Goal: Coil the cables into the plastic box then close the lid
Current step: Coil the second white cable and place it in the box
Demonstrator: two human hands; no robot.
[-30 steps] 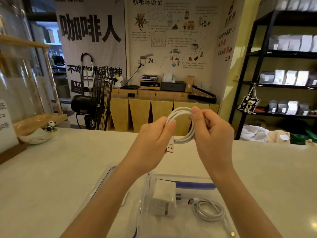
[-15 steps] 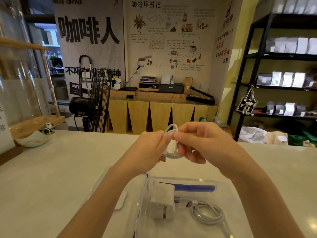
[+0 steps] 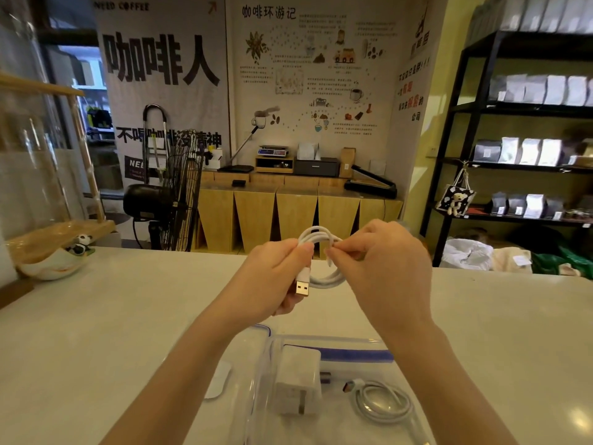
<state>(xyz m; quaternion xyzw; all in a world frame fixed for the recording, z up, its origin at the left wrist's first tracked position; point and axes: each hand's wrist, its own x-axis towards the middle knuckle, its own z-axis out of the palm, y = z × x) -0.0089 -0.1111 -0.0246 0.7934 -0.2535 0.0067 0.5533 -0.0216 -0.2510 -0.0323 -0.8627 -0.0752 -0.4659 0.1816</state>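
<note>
1. Head view, step in hand: coiling. Both hands are raised above the counter (image 3: 112, 316), working a white cable (image 3: 324, 277) into a small loop of several turns. The coil is not yet in the plastic box (image 3: 260, 380), so I judge the task roughly midway: one coiled cable (image 3: 382, 403) already lies inside the box on the right, next to a white charger block (image 3: 298, 383).

2. Left hand (image 3: 272, 281): fingers closed around the left side of the loop, with the thumb pressed against the strands at the top. The USB plug (image 3: 302, 285) sticks out below the grip, its metal end pointing down.

3. Right hand (image 3: 382, 271): fingertips (image 3: 333, 250) pinched shut on the upper right of the loop, apparently on the free end or a last turn (the far connector is hidden, so I cannot tell which).

4. Where the cable sits: held between the two hands, in the air, above and beyond the open box, touching neither box nor counter.

5. Lid (image 3: 221, 377): seems to lie flat on the counter just left of the box, partly hidden by the left forearm; blue trim visible.

6. Next move, as a judgement: finish tucking the end so that the loop holds, lower the coil into the free space in the box, then fit the lid. Risk: the turns springing open on release.
</note>
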